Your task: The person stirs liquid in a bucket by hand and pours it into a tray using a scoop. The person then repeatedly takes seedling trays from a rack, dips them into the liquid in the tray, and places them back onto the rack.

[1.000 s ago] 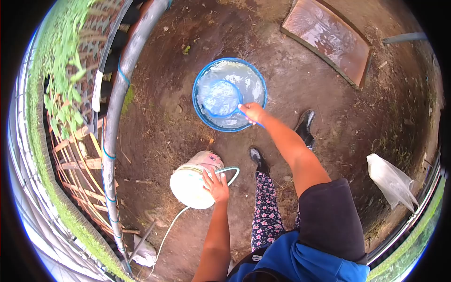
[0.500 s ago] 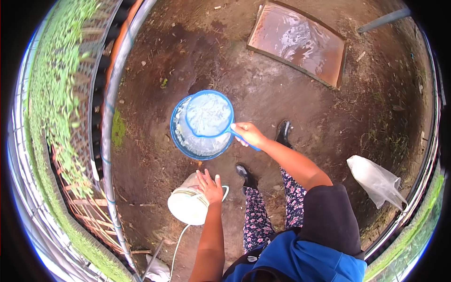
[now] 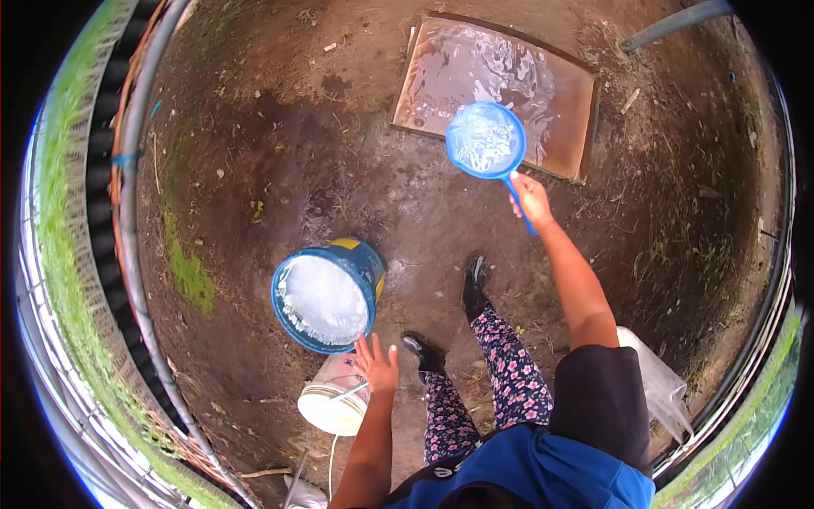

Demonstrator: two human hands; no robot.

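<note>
My right hand (image 3: 531, 200) is closed round the handle of a blue dipper (image 3: 485, 140), which holds a whitish, rippling liquid. The dipper is above the near edge of a shallow rectangular tray (image 3: 555, 157) with brownish liquid in it. My left hand (image 3: 377, 366) has its fingers spread, close to the rim of a blue bucket (image 3: 370, 265) and over the side of a white bucket (image 3: 335, 409). Pale, frothy liquid fills the blue bucket. Whether my left fingertips touch the rim I cannot tell.
My black boots (image 3: 475, 293) stand on bare soil. A clear plastic bag (image 3: 657, 377) lies to the right. A grey pipe (image 3: 677, 25) is at the upper right. Along the left run a metal rail (image 3: 129, 182) and green plants (image 3: 59, 229).
My right hand has carried the filled dipper from over the blue bucket, up and right, to the tray. The view has shifted, and my left hand is still spread near the buckets.
</note>
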